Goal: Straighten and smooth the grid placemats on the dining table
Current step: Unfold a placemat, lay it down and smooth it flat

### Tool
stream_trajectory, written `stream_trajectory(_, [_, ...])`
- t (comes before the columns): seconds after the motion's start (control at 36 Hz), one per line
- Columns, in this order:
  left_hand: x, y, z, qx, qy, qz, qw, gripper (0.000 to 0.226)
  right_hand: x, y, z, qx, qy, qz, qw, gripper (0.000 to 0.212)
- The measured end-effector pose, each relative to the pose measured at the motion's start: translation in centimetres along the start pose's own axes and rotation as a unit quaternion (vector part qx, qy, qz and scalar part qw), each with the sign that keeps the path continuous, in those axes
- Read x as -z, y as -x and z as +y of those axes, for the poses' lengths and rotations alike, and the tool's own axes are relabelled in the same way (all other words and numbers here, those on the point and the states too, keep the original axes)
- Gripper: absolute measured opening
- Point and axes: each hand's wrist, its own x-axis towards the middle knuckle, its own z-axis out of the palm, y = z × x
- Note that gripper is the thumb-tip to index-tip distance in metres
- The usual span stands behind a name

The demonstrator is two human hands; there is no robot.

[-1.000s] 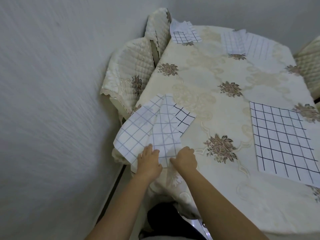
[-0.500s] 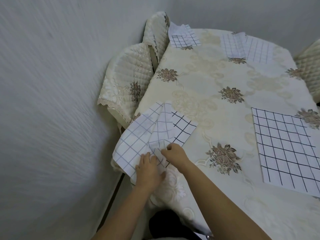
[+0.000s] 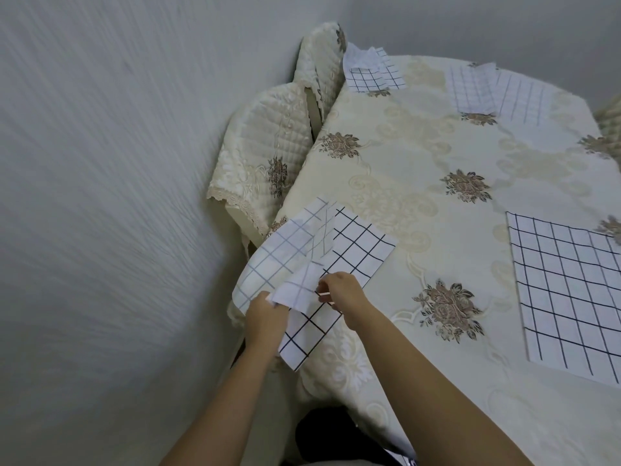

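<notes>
— Where is the folded placemat [image 3: 359,250]?
— At the near left corner of the table [image 3: 420,153], partly over the edge, with one flap turned over.
— And the hands?
— The left hand [image 3: 267,319] grips the flap's corner with curled fingers. The right hand [image 3: 341,294] pinches the same flap. Another placemat [image 3: 568,290] lies flat, well to the right.

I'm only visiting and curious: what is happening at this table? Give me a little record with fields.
Near mat: white placemat with black grid lines, folded over itself, overhanging the table edge
Left hand: grips its folded flap
Right hand: pinches the same flap
Right mat: matching placemat, lying flat
Far-left mat: rumpled
Far-right mat: folded over
Table: cream floral tablecloth
</notes>
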Motion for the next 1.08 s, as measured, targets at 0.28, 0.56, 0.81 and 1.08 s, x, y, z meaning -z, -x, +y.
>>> stream_trajectory(0.28, [2.3, -1.5, -2.4, 0.139, 0.047, 0.064, 0.987, 0.029, 1.0, -1.3, 1.5, -0.076, 0.024, 0.125, 0.989, 0.018])
stream_trajectory(0.56, [2.7, -1.7, -3.0, 0.145, 0.113, 0.049, 0.982, 0.034, 1.3, -2.3, 2.7, -0.102, -0.021, 0.146, 0.984, 0.026])
stream_trajectory(0.81, [2.0, -1.1, -2.9, 0.122, 0.144, 0.059, 0.980, 0.040, 2.1, -1.9, 3.6, -0.081, -0.034, 0.117, 0.989, 0.037])
stream_trajectory(1.08, [1.8, -1.0, -2.1, 0.098, 0.154, 0.050, 0.982, 0.043, 1.3, -1.5, 3.2, -0.067, -0.018, 0.055, 0.996, 0.049])
